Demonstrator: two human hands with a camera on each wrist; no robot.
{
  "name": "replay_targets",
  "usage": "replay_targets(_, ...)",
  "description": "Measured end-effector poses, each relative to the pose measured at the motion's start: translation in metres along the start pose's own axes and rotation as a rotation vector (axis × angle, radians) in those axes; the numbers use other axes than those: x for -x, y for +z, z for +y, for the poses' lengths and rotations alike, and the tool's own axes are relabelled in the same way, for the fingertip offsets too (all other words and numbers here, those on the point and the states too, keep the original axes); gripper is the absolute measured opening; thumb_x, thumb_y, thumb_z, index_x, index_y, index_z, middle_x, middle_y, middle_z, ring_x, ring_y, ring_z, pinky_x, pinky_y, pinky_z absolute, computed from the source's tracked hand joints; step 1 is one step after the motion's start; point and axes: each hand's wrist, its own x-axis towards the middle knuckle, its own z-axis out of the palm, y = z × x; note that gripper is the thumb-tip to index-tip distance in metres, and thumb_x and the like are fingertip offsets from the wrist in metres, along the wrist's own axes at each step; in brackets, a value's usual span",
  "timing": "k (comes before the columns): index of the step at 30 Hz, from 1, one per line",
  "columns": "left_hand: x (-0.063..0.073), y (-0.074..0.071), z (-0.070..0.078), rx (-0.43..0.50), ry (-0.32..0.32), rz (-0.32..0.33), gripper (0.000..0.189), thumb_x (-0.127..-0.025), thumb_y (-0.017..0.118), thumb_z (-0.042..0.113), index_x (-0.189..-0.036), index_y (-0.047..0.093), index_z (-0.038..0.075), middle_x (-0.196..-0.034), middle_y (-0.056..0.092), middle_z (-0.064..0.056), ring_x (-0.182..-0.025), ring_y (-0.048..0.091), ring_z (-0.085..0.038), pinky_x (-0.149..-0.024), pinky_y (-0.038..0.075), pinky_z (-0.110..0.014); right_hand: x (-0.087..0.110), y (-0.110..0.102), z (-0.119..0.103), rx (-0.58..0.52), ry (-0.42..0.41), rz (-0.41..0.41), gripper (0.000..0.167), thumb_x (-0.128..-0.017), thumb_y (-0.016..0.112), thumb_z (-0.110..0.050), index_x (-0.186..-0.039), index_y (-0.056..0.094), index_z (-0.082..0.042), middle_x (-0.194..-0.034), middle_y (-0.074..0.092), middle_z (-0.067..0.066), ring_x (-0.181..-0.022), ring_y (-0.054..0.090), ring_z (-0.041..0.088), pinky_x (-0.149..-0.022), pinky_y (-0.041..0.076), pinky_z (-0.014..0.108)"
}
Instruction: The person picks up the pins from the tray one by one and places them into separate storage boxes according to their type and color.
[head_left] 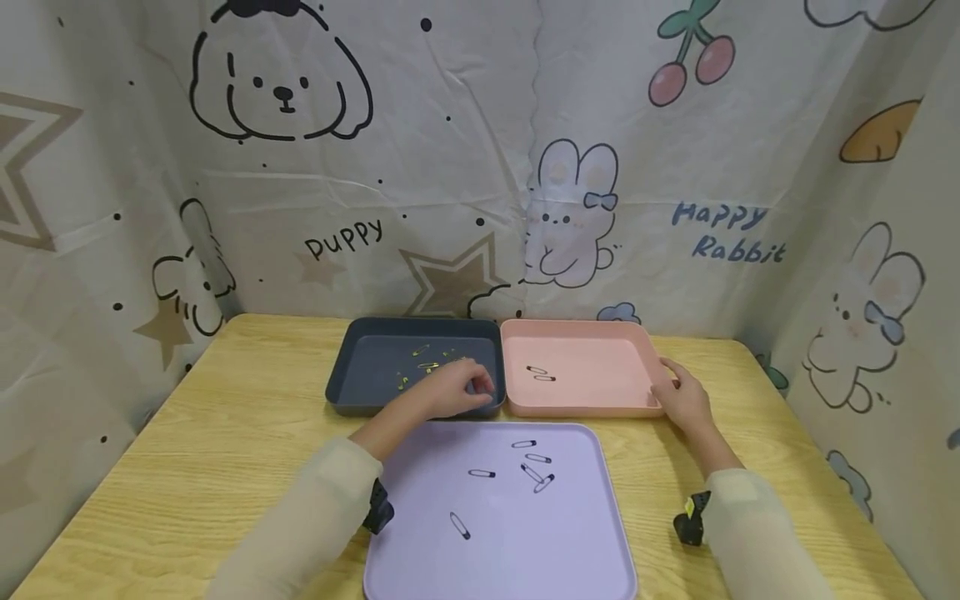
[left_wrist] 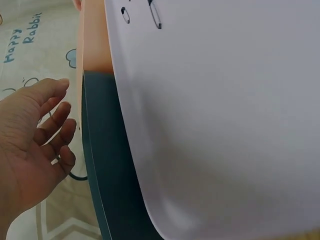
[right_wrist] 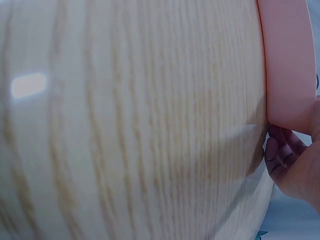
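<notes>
My left hand (head_left: 455,390) hovers over the near right part of a dark blue tray (head_left: 360,371). In the left wrist view its fingers are loosely bent, thumb apart, with nothing between them. Several gold safety pins (head_left: 428,366) and small gold bits lie in that tray. My right hand (head_left: 686,402) grips the right side of a pink tray (head_left: 600,371) near its front corner; in the right wrist view its fingers (right_wrist: 280,145) curl by the tray's corner. Two dark safety pins (head_left: 544,378) lie in the pink tray. Several more black-ended safety pins (head_left: 482,473) are scattered on a lilac tray (head_left: 555,550).
The blue and pink trays stand side by side at the back of a wood-grain table (head_left: 195,450), the lilac one in front of them. Behind hangs a printed curtain (head_left: 450,100). A small black wrist camera (head_left: 692,521) is strapped at the right sleeve.
</notes>
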Motion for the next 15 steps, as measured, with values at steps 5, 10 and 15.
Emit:
replay_targets(5, 0.016, -0.001, -0.003, -0.025, 0.051, -0.013, 0.013, -0.087, 0.064, 0.02, -0.095, 0.066, 0.011, -0.09, 0.059, -0.001, -0.081, 0.055, -0.015, -0.075, 0.045, -0.027, 0.0, 0.001, 0.002, 0.006, -0.008, 0.0, 0.058, -0.095, 0.045, -0.02, -0.147, 0.025, -0.006, -0.135, 0.038, 0.033, -0.121, 0.04, 0.044, -0.101, 0.035, 0.055)
replay_targets(10, 0.034, -0.002, -0.005, -0.013, 0.062, -0.015, 0.013, -0.085, 0.066, 0.02, -0.095, 0.067, 0.011, -0.089, 0.058, 0.0, -0.079, 0.053, -0.012, -0.073, 0.044, -0.025, 0.0, 0.001, 0.004, 0.011, -0.01, 0.003, 0.058, -0.095, 0.045, -0.021, -0.147, 0.025, -0.006, -0.133, 0.04, 0.033, -0.119, 0.042, 0.043, -0.1, 0.037, 0.054)
replay_targets(15, 0.057, -0.001, -0.006, -0.007, 0.072, -0.034, 0.011, -0.085, 0.067, 0.021, -0.093, 0.067, 0.013, -0.086, 0.056, 0.003, -0.073, 0.049, -0.009, -0.067, 0.043, -0.021, -0.001, 0.001, 0.003, 0.018, -0.024, 0.011, 0.058, -0.094, 0.046, -0.019, -0.146, 0.026, -0.005, -0.131, 0.042, 0.034, -0.117, 0.044, 0.044, -0.098, 0.038, 0.054)
